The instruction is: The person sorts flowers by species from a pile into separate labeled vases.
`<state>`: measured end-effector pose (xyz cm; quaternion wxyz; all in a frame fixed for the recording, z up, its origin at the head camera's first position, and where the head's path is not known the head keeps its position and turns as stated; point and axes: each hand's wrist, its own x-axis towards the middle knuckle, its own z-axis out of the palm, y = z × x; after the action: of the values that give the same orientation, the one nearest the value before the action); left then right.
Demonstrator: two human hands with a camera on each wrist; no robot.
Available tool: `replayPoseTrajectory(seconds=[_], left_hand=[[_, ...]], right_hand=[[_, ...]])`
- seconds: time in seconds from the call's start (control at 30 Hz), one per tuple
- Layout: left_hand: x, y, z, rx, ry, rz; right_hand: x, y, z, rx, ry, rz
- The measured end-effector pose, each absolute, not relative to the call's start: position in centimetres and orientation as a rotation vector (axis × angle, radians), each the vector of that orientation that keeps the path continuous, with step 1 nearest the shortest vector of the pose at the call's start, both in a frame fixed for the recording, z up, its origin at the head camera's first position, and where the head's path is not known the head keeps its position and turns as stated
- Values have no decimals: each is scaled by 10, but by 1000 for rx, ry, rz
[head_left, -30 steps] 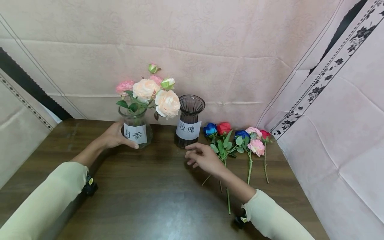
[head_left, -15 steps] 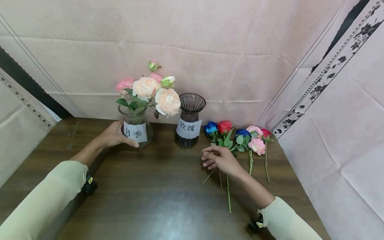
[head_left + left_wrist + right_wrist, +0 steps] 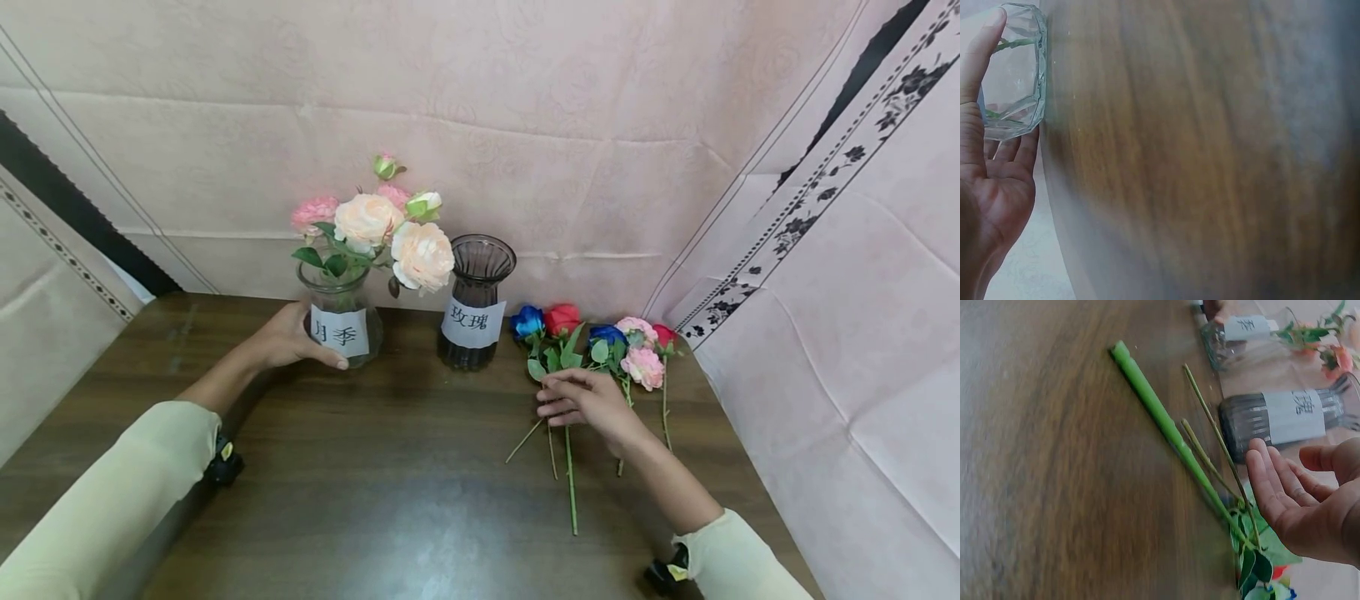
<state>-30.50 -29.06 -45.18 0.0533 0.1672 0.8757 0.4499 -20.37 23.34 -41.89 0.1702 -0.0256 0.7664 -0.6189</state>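
My left hand [image 3: 292,340] grips a clear glass vase [image 3: 369,329] with its thumb across the front, by a white label. In the left wrist view the thumb and fingers wrap round the vase's base [image 3: 1038,81]. Peach flowers [image 3: 367,221] and pink ones stand in it. My right hand [image 3: 592,407] hovers over the flower stems with relaxed fingers and nothing between them. In the right wrist view a thick green stem [image 3: 1160,419] and two thinner ones lie on the table near that hand [image 3: 1310,506]. Beneath it are a blue rose [image 3: 527,320] and a red rose [image 3: 562,318].
A dark glass vase [image 3: 471,333] with a white label stands right of the clear one. Further right lie another blue rose [image 3: 606,335], pink flowers [image 3: 642,367] and a small red rose [image 3: 663,336]. Pale cloth [image 3: 525,125] hangs behind the wooden table [image 3: 360,483].
My right hand has moved right, away from the front of the dark vase, to above the flower stems. The left hand keeps its hold on the clear vase.
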Motion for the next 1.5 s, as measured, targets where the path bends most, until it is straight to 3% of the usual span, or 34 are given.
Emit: replayPoseTrajectory(seconds=[0.93, 1.5], left_hand=[[-304, -291, -453, 532, 2627, 1399], [-306, -294, -456, 588, 2618, 1421]], right_hand=[[-198, 337, -428, 121, 2003, -1927], [-188, 363, -439, 245, 2130, -1801]])
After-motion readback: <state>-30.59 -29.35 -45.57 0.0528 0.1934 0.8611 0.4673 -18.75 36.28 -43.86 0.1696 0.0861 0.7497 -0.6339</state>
